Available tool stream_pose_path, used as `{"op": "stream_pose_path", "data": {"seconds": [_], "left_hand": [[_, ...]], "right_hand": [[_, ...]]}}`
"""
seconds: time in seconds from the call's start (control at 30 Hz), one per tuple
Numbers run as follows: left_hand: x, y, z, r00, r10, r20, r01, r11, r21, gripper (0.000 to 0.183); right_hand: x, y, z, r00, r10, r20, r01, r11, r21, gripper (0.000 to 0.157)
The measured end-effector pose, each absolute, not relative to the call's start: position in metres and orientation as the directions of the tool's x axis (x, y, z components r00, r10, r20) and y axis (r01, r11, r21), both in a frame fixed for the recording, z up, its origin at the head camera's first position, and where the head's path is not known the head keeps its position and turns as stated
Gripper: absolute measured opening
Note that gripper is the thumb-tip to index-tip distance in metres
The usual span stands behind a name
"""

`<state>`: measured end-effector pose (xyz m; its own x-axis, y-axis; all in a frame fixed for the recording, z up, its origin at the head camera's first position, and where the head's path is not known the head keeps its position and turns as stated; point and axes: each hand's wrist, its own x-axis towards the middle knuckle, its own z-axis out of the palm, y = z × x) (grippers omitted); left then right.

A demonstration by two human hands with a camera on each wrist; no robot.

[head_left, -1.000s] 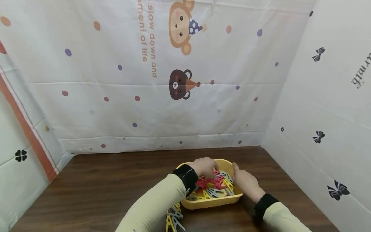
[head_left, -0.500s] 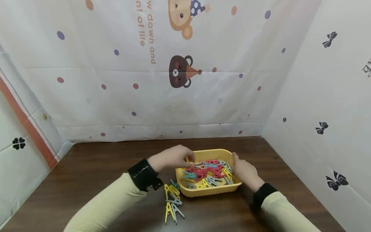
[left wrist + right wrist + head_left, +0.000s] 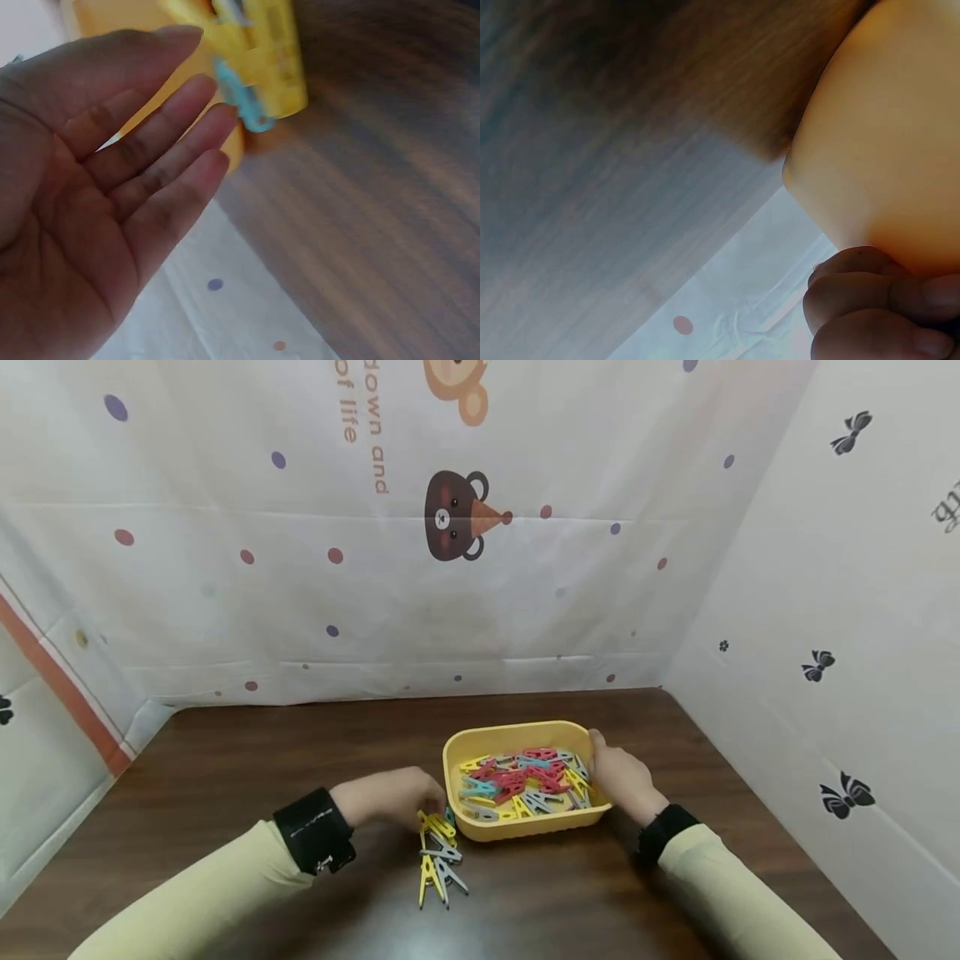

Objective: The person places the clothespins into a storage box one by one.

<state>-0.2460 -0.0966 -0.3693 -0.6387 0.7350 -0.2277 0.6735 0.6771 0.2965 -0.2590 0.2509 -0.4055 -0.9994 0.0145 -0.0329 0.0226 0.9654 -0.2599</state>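
Note:
A yellow plastic basket [image 3: 525,828] stands on the wooden table, with red, yellow, grey and teal clothespins [image 3: 517,777] lying loose in it. My right hand [image 3: 624,781] grips its right rim, thumb up at the edge. In the right wrist view, curled fingers [image 3: 870,296] lie against the basket's outer wall. Left of the basket lies a small pile of yellow, grey and teal clothespins [image 3: 438,860]. My left hand [image 3: 390,797] is at the pile's far end. The left wrist view shows its thumb and fingers [image 3: 176,191] apart, close to yellow and teal clothespins [image 3: 274,67].
The dark brown table [image 3: 300,743] reaches back to a white sheet [image 3: 300,602] printed with dots and animal heads. A second white sheet with bows [image 3: 817,666] hangs along the right side.
My left hand has left the basket and moved left and toward me to the loose pile. My right hand keeps its grip on the rim. The head view has tilted down.

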Motion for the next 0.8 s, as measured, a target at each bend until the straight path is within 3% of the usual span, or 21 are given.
{"op": "stream_pose_path", "data": {"seconds": [0.27, 0.43, 0.53, 0.8], "left_hand": [[-0.237, -0.1, -0.388, -0.635, 0.756, -0.162, 0.736, 0.655, 0.172, 0.022], [-0.229, -0.097, -0.404, -0.601, 0.791, -0.111, 0.77, 0.611, 0.184, 0.019], [-0.225, -0.095, -0.409, -0.615, 0.779, -0.125, 0.75, 0.627, 0.21, 0.021], [-0.223, -0.096, -0.386, -0.653, 0.738, -0.17, 0.716, 0.675, 0.179, 0.023]], "right_hand": [[-0.253, 0.251, -0.413, -1.0, -0.006, 0.021, -0.012, 0.957, -0.289, 0.055], [-0.243, 0.253, -0.422, -0.999, -0.017, 0.033, -0.026, 0.955, -0.295, 0.053], [-0.24, 0.253, -0.424, -0.999, -0.015, 0.041, -0.026, 0.956, -0.291, 0.053], [-0.247, 0.256, -0.412, -0.998, -0.011, 0.064, -0.028, 0.96, -0.279, 0.054]]}}
